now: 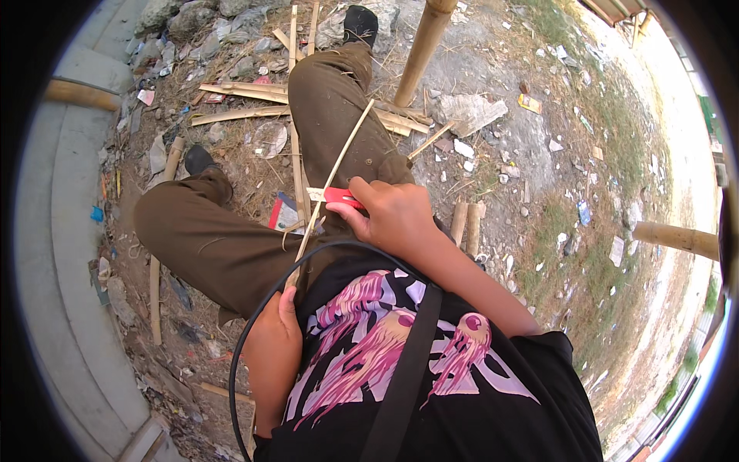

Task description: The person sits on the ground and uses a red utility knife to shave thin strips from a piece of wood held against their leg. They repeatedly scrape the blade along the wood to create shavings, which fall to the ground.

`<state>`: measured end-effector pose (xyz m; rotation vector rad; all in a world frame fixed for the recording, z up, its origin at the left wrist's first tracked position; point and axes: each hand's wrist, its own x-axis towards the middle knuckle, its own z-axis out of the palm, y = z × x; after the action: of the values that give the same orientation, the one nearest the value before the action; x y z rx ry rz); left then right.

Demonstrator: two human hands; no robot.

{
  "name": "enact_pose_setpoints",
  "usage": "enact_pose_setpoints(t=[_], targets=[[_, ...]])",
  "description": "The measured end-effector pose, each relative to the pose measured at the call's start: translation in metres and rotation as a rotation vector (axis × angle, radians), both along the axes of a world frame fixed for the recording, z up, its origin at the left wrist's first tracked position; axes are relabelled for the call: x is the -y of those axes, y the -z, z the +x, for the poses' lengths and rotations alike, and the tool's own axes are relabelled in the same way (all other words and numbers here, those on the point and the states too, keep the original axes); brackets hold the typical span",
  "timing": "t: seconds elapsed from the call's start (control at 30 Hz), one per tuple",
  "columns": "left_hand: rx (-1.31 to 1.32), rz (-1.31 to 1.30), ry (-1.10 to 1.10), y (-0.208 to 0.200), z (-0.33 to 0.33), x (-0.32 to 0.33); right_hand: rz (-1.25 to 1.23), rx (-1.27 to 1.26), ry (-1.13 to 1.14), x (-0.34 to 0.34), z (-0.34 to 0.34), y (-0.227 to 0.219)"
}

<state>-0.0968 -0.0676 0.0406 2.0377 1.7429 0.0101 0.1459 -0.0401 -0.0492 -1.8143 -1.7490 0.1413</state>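
My right hand [394, 212] is closed around a red-handled utility knife [343, 197] over my lap. Its pale, broad blade lies across a thin bamboo strip [348, 148], touching it near the middle. The strip slants from my waist up past my raised knee. Low against my body, my left hand [273, 331] grips the strip's near end, thumb along it; its other fingers are mostly hidden. A thin curled shaving [287, 233] hangs beside the strip below the blade.
Split bamboo pieces [242, 115] lie crossed on the littered ground beyond my legs. An upright bamboo pole [423, 54] stands just past my knee. Short bamboo lengths [466, 225] are right of my hip. A concrete ledge [73, 254] runs along the left. A black cable [240, 346] loops beside my left arm.
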Motion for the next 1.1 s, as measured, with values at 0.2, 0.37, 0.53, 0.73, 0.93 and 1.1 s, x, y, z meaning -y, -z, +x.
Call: enact_pose_setpoints(t=[0.2, 0.37, 0.53, 0.73, 0.93, 1.1], targets=[[0.089, -0.025, -0.042, 0.004, 0.024, -0.008, -0.165, -0.106, -0.046, -0.006, 0.027, -0.016], [0.067, 0.031, 0.058, 0.012, 0.039, -0.023, -0.389, -0.424, -0.135, -0.016, 0.057, -0.024], [0.062, 0.138, 0.157, 0.026, 0.058, -0.038, -0.512, -0.486, 0.086, -0.039, 0.071, -0.014], [-0.066, 0.229, 0.177, 0.032, 0.067, -0.043, -0.387, -0.283, 0.383, -0.065, 0.041, 0.011], [-0.111, 0.130, 0.194, 0.009, 0.055, -0.024, -0.411, -0.479, 0.568, -0.076, 0.053, 0.057], [0.031, 0.094, 0.115, 0.018, 0.005, -0.002, -0.293, -0.463, 0.617, -0.069, 0.041, 0.050]])
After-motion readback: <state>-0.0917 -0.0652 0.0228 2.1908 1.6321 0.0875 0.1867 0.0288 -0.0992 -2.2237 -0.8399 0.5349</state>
